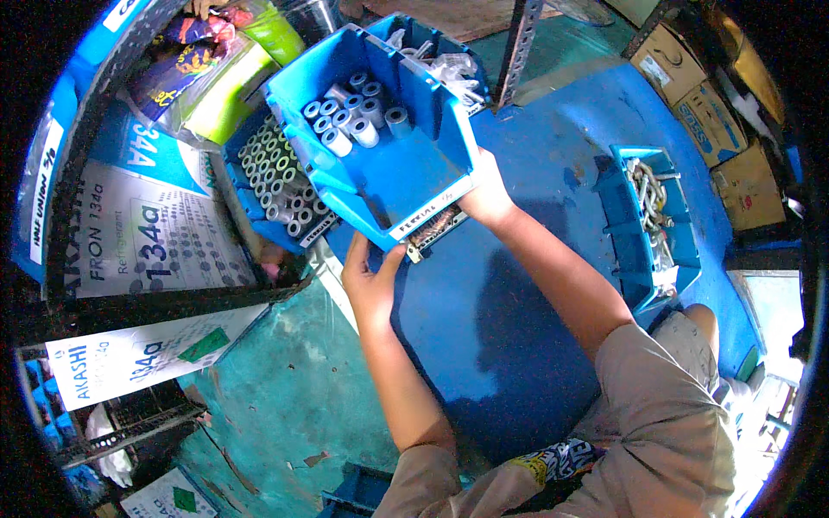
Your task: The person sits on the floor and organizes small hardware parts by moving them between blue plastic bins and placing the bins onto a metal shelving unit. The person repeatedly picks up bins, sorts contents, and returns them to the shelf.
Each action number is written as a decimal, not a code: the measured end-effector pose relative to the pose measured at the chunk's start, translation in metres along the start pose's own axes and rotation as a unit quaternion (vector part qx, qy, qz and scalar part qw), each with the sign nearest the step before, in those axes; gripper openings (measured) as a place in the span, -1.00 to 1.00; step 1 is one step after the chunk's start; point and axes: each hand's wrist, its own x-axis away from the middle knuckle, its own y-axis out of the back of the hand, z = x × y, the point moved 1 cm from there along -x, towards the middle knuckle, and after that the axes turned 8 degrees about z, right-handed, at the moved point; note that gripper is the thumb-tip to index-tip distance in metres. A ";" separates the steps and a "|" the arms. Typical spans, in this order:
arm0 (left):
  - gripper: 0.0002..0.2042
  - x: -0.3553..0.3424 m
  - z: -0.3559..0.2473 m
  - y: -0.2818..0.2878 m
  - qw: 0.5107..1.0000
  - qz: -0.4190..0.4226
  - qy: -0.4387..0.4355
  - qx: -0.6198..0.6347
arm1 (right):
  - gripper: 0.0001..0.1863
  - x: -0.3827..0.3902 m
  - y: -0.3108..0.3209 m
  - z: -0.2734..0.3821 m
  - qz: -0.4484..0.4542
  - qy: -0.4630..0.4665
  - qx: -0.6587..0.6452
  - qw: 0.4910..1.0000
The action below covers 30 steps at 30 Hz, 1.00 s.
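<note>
My left hand (371, 272) is at the lower front-left corner of a blue bin (423, 177), fingers curled and thumb raised against its underside. My right hand (485, 186) grips the bin's right side. The bin is tilted toward me and holds several short metal sleeves (350, 121) bunched toward the back. Beneath its front edge a narrow strip of another item (432, 233) shows, mostly hidden. To the left sits a second blue bin full of similar sleeves (276, 181); behind is a blue bin with bagged pale parts (453, 73).
A blue bin of metal fittings (652, 216) lies at the right on the blue surface (527, 328). Cardboard boxes (708, 121) line the right edge. A dark metal shelf with white cartons (155, 242) and plastic packets (216, 104) stands left; a perforated metal post (520, 47) rises behind.
</note>
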 end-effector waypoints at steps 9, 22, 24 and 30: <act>-0.39 -0.001 -0.008 -0.022 0.994 0.013 0.077 0.077 | -0.60 -0.005 0.002 -0.028 0.020 0.009 -0.054 0.998; -0.28 -0.002 -0.014 -0.020 0.991 -0.009 -0.019 0.135 | -0.51 -0.003 0.009 -0.057 -0.017 0.084 0.072 0.994; -0.30 -0.003 -0.016 -0.021 0.981 -0.054 -0.057 0.178 | -0.49 -0.015 0.007 -0.050 -0.032 0.097 0.054 0.993; -0.36 -0.009 -0.009 -0.029 0.984 -0.041 -0.025 0.170 | -0.75 -0.064 -0.012 -0.026 -0.024 0.116 -0.092 0.989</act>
